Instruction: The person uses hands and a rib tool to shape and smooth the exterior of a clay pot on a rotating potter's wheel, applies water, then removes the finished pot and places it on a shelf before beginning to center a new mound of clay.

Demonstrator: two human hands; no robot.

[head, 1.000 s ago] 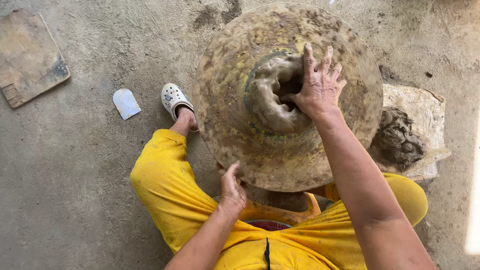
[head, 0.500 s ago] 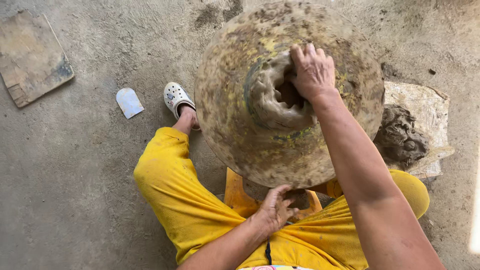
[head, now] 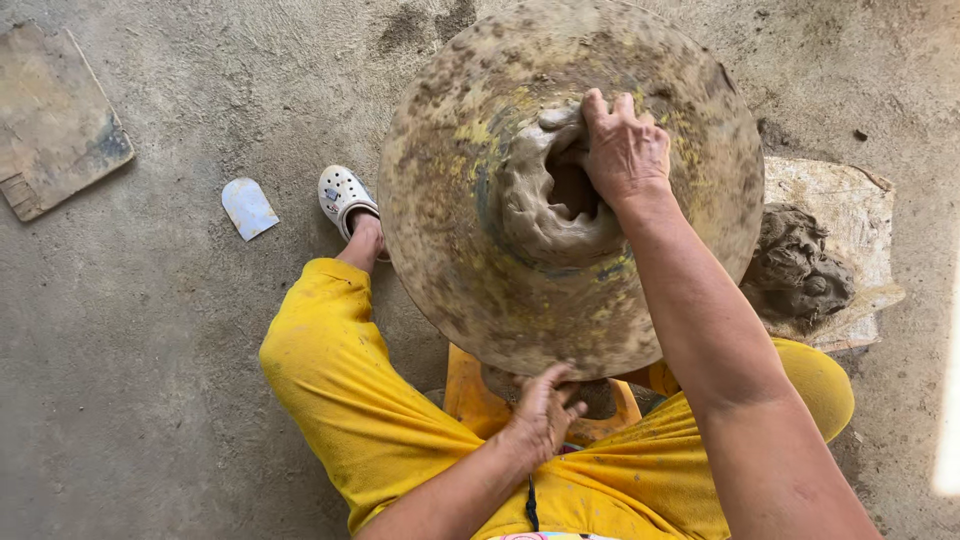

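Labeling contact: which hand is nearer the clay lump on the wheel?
Right. The right hand presses into the clay lump; the left hand is at the wheel's near edge, off the clay.

Wet grey clay (head: pixel 545 215), matt and lumpy, is seen on a round wheel disc (head: pixel 450 240) crusted with dried mud over worn yellow paint. A concrete floor (head: pixel 150 380) looks rough and dusty. A flat board (head: pixel 55 120) appears to be weathered wood. Yellow trousers (head: pixel 340 400) are soft cloth.

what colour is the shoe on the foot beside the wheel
White, a perforated clog-style shoe on the grey concrete floor; the head view shows it.
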